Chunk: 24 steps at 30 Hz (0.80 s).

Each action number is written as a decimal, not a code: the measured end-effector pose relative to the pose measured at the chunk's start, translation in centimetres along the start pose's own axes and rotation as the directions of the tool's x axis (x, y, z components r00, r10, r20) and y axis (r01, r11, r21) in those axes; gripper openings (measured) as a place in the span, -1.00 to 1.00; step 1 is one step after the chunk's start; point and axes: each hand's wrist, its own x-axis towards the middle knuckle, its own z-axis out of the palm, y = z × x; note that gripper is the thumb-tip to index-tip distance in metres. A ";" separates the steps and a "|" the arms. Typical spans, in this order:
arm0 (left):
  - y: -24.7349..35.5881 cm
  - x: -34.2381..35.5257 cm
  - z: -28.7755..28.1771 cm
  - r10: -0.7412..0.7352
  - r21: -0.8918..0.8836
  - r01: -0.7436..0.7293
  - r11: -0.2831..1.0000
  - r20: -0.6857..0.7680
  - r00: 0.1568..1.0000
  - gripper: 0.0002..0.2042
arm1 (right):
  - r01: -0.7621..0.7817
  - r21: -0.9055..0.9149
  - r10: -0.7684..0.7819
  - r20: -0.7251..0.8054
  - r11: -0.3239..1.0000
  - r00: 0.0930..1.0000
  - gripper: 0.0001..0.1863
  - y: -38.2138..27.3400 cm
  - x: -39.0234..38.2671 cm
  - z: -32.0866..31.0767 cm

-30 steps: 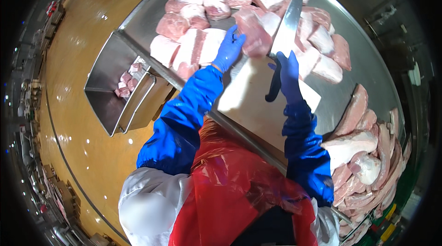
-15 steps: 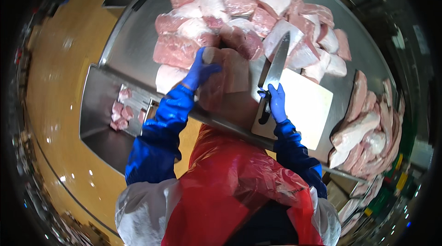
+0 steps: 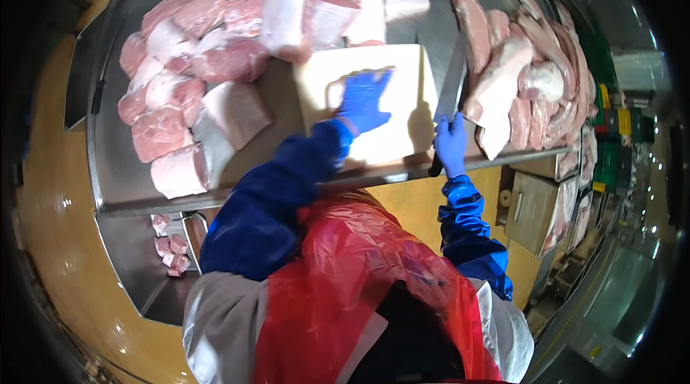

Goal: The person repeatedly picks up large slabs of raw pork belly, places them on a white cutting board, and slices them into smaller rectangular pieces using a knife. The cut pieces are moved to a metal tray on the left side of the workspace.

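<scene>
My left hand [image 3: 361,102], in a blue glove, lies palm down with fingers apart on the white cutting board [image 3: 408,63], holding nothing. My right hand [image 3: 451,141], gloved alike, grips the black handle of a large knife [image 3: 453,79]. Its blade points away from me beside the board's right edge, next to long pale-pink meat strips [image 3: 490,118]. Left of the board, a block of meat [image 3: 236,111] with a pale top lies apart from a large spread of pink, fat-capped pieces [image 3: 162,132] that reaches along the far side of the steel table [image 3: 115,183].
A steel bin [image 3: 133,262] with small meat chunks hangs below the table's left front, over a yellow floor [image 3: 57,240]. Another steel tray [image 3: 83,75] is at far left. Boxes [image 3: 532,211] stand below the right side, green and yellow crates [image 3: 607,158] beyond.
My left hand has left the meat piece and moved right onto the board. The knife in my right hand has moved beside the meat strips. The view has turned, shifting the table.
</scene>
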 end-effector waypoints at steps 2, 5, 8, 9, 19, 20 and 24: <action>-2.3 -3.5 -1.9 0.032 -0.135 -0.047 0.990 -0.113 0.993 -0.07 | -0.035 -0.158 0.046 0.070 0.987 0.996 -0.82 0.8 -2.9 -0.9; -4.4 -11.7 -6.5 -0.158 -0.005 0.158 0.987 0.000 0.987 -0.26 | 0.155 -0.115 -0.123 0.243 0.981 0.962 -0.83 0.4 -7.9 0.6; -2.0 -12.7 -9.5 -0.245 -0.144 0.246 0.958 0.023 0.969 -0.28 | 0.412 -0.184 -0.352 0.286 0.892 0.891 -0.63 0.3 -10.4 5.2; -0.9 -11.4 -10.1 -0.180 -0.202 0.166 0.965 -0.052 0.982 -0.34 | 0.423 -0.108 -0.371 0.321 0.899 0.871 -0.69 -1.6 -9.9 6.4; -2.4 -9.7 -4.2 -0.029 -0.193 0.016 0.981 -0.067 0.997 -0.52 | 0.451 -0.387 -0.236 0.488 0.804 0.841 -0.75 -2.9 -12.1 5.2; -2.5 -9.8 -4.0 -0.032 -0.199 0.019 0.980 -0.062 0.998 -0.54 | 0.434 -0.438 -0.184 0.506 0.787 0.843 -0.74 -2.9 -12.6 4.9; -2.8 -9.5 -3.8 -0.043 -0.231 0.032 0.972 -0.041 0.998 -0.59 | 0.480 -0.319 -0.323 0.435 0.817 0.840 -0.78 -4.3 -8.0 10.6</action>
